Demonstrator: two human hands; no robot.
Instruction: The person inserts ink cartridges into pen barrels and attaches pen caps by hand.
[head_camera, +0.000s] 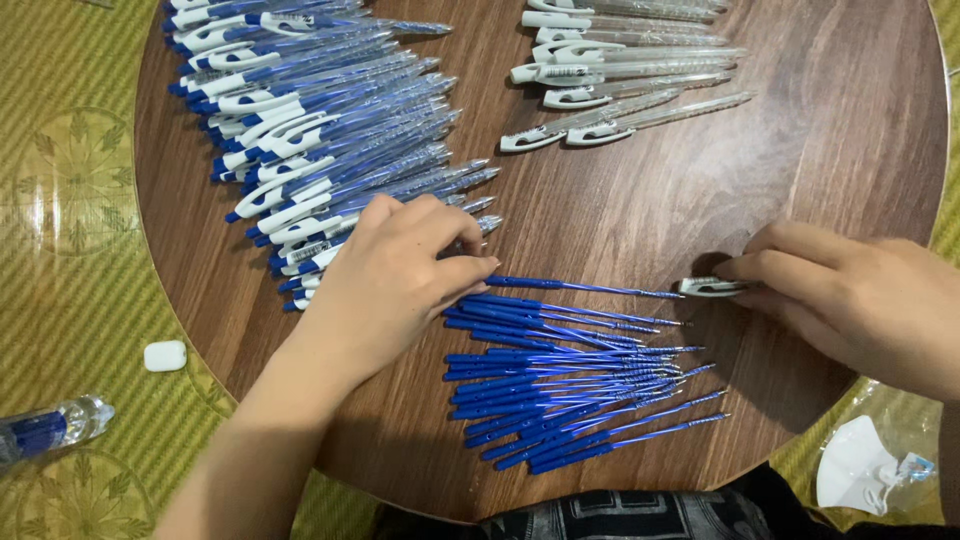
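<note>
The left hand (395, 275) pinches the near end of a thin blue plastic ink refill (585, 287) at the top of the loose refill pile (570, 385), while the right hand (850, 300) grips a clear pen barrel with a white clip (712, 287) at the refill's tip. On this round brown wooden surface (800, 150), the step looks like threading refill into barrel, which calls for lining up the two before pushing. Finished blue-and-white pens (320, 140) lie far left, empty clear barrels (620, 70) far right.

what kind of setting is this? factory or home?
Likely a home floor workspace, not a factory: a low round wooden table stands on a woven green mat, heaped with blue pens and loose refills; a water bottle lies on the mat.
</note>
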